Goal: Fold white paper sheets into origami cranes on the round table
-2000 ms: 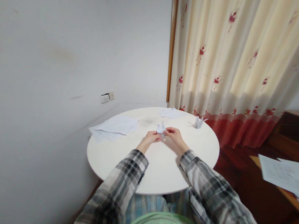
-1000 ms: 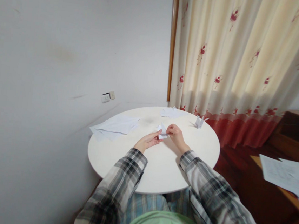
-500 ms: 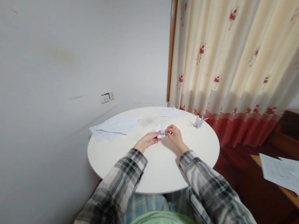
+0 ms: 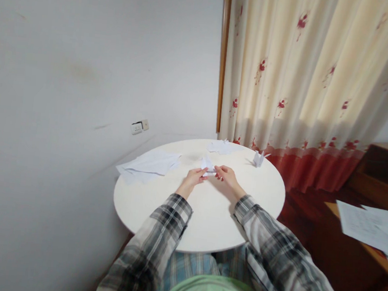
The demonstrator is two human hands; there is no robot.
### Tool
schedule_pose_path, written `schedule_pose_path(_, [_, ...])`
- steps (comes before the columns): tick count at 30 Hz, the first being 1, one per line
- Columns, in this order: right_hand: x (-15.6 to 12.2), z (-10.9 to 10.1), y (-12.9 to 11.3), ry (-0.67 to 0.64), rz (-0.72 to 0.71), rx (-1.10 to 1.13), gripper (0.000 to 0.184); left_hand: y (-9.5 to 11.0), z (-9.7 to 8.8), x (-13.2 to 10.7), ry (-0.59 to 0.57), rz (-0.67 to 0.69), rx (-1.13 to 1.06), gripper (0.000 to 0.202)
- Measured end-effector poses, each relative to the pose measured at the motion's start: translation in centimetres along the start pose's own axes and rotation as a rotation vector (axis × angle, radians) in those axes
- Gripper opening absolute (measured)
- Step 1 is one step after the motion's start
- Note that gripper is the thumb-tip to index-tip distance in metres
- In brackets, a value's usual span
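Observation:
Between my two hands is a small piece of folded white paper [image 4: 207, 164], held just above the round white table [image 4: 203, 228]. My left hand [image 4: 193, 178] pinches its left side, thumb on top. At its right side my right hand [image 4: 226, 175] grips an edge between thumb and fingers. One point of the paper sticks up and away from me. The fingertips hide part of the folds. A folded paper crane [image 4: 259, 159] stands near the table's right rear edge.
White paper sheets [image 4: 149, 165] lie at the table's left, more paper pieces [image 4: 221, 147] at the back. A wall with a socket [image 4: 136, 128] borders the left, a floral curtain [image 4: 282, 81] the back. Printed sheets [image 4: 371, 226] rest on wooden furniture at the right.
Both hands have shifted slightly with the folded paper, and its upper point now stands farther from me. My right hand has turned lower at the paper's right edge.

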State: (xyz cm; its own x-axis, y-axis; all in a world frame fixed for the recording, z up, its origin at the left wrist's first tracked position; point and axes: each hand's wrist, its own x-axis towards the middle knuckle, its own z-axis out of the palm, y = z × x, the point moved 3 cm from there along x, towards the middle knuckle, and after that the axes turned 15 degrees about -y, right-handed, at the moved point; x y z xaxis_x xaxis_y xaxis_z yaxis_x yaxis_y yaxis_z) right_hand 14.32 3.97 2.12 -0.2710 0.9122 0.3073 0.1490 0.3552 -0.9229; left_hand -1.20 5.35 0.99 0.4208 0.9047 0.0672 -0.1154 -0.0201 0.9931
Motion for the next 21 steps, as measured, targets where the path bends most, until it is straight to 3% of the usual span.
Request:
schedule_pose_path(3, [0.1,0.3,0.2,-0.047,0.021,0.079,0.033,0.2,0.2,-0.3,0.048,-0.026,0.035,0.042])
schedule_pose_path(10, [0.1,0.2,0.5,-0.093,0.043,0.224,0.024,0.7,0.5,-0.6,0.038,-0.039,0.059,0.038])
schedule_pose_path(17, [0.5,0.0,1.1,-0.025,0.057,0.044,0.003,0.1,0.2,-0.4,-0.044,-0.041,0.086,0.03])
schedule_pose_path(21, [0.5,-0.1,1.0,-0.004,0.007,-0.182,0.01,-0.2,0.0,-0.3,-0.052,-0.073,0.079,0.024])
